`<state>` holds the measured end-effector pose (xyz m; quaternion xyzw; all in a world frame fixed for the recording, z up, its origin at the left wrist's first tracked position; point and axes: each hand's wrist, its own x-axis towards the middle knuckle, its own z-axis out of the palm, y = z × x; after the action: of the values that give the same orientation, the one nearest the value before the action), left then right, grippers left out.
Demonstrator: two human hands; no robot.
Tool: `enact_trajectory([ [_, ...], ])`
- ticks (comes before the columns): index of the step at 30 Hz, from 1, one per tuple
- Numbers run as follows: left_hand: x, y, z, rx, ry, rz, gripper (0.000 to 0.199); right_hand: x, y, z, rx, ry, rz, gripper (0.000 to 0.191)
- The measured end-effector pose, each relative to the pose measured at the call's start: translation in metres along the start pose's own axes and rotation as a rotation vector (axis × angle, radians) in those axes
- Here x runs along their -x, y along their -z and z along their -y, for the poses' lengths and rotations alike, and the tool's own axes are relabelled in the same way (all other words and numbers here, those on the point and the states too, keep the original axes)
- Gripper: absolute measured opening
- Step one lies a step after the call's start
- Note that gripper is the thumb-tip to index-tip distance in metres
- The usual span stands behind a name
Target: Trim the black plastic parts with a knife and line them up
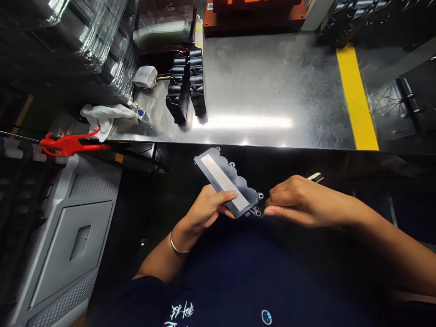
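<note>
A dark plastic part [243,185] with a scalloped edge, small ring lugs and a pale flat strip [220,176] tilts down to the right in front of the bench edge. My left hand [207,206] grips its lower left side, thumb on the strip. Just right of the part's lower end, my right hand [296,202] is closed round a thin tool [315,176], whose pale handle end sticks out behind the knuckles. The tool's tip is too small to tell, close to the lugs.
Two black ribbed parts [196,81] stand on the metal bench [259,81]. Red-handled scissors [73,144] and a white cloth [105,113] lie at its left edge. Plastic-wrapped stacks rise behind. A grey crate [73,245] is lower left; an orange-red fixture [255,20] stands at the back.
</note>
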<state>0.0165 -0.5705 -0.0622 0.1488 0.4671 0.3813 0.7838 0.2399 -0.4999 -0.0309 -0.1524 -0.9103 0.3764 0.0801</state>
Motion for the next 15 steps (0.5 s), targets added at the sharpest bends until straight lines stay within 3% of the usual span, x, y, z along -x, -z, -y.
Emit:
enact_trajectory([
  [3,-0.004,0.002,-0.004,0.017,0.032,0.027,0.032,0.0,0.011,0.004,0.283,0.035,-0.116,0.031],
  [7,-0.006,0.004,-0.009,0.066,0.05,0.059,0.024,-0.004,0.006,0.0,0.664,0.109,-0.202,0.054],
  [11,-0.009,0.005,-0.009,0.127,0.143,0.05,0.015,-0.008,-0.003,-0.006,0.782,0.21,-0.266,0.047],
  [15,-0.012,0.004,-0.005,0.177,0.222,0.025,0.009,-0.007,-0.006,-0.007,0.723,0.306,-0.313,0.046],
])
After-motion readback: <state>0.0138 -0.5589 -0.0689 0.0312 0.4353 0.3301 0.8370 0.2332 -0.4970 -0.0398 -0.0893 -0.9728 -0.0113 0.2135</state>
